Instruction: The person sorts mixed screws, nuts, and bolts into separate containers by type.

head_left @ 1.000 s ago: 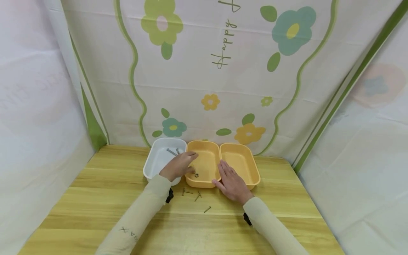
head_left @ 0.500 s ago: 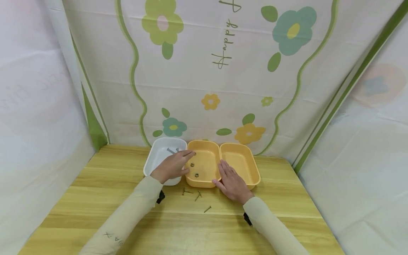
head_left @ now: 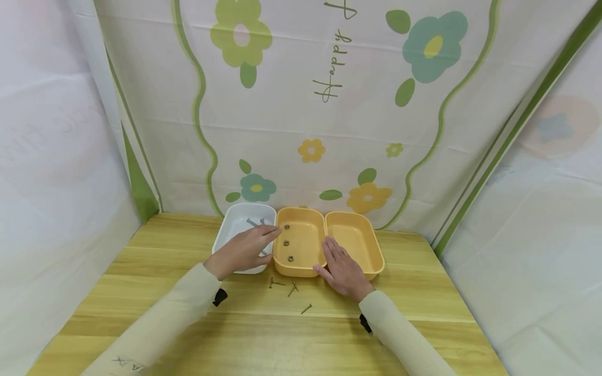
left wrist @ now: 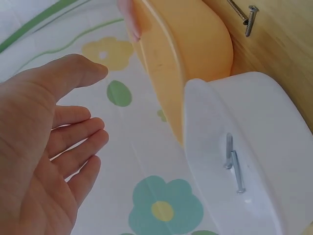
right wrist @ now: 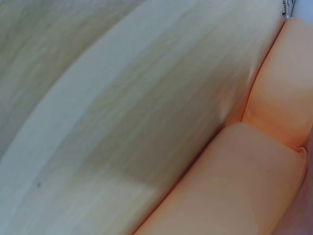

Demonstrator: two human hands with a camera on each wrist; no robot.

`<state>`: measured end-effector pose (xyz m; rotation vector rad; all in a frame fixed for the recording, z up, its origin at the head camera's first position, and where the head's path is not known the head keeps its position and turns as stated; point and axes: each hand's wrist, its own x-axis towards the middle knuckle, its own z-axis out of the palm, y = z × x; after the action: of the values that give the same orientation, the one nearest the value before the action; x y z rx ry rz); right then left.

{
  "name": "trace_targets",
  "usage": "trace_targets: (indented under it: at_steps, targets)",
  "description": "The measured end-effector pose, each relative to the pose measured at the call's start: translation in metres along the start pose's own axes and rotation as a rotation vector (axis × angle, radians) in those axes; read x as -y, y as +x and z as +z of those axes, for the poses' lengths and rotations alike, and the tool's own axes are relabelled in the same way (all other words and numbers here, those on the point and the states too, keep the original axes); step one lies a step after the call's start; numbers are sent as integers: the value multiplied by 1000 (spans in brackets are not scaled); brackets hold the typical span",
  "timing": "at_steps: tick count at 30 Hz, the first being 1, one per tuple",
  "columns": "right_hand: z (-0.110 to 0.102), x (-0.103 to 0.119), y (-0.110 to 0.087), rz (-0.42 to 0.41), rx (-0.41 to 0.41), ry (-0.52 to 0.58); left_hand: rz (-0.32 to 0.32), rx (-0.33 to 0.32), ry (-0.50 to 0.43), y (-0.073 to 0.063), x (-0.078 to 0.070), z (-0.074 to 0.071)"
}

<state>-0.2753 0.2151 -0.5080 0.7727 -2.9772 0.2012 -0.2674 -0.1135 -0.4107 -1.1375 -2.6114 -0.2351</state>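
My left hand (head_left: 242, 250) is over the white tray (head_left: 224, 237), with nothing between thumb and fingers. In the left wrist view the palm and loosely bent fingers of the left hand (left wrist: 54, 132) show. Silver screws (left wrist: 237, 171) lie inside the white tray. In the middle yellow tray (head_left: 312, 270) three nuts sit in a rough column: a far nut (head_left: 287, 227), a middle nut (head_left: 286, 243) and a near nut (head_left: 290, 259). My right hand (head_left: 346, 274) rests, fingers extended, on the meeting rims of the middle tray and the right yellow tray (head_left: 373, 245).
On the wooden table (head_left: 301, 339), in front of the trays, lie several brass-coloured screws (head_left: 307, 308). The three trays stand side by side against a white flower-printed cloth (head_left: 282, 115). More cloth hangs on the left and right.
My left hand has drawn back left from the middle tray to over the white tray. Two more nuts have come into view there beside the near one. The right hand stays put.
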Motion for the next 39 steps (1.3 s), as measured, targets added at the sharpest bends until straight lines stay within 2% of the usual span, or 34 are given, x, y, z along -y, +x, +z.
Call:
trace_targets:
  at_steps: [10, 16, 20, 24, 28, 32, 39]
  targets:
    - [-3, -1, -1, -5, -7, 15, 4, 87, -57, -20, -19, -19]
    - [-16, 0, -1, -1, 21, 52, 19, 111, -92, -30, -32, -16]
    - [-30, -4, -4, 1, -13, 78, 11, 155, -109, -36, -38, -7]
    - [-46, -17, -10, 19, -49, 75, -4, 166, -111, -42, -39, 6]
    - [-60, -36, -20, 55, -50, 86, -77, 138, -118, -49, -40, 27]
    - [-65, -56, -32, 104, -42, 96, -157, 107, -180, -54, -44, 47]
    - [-62, -82, -47, 167, -38, 81, -216, 41, -295, -51, -46, 66]
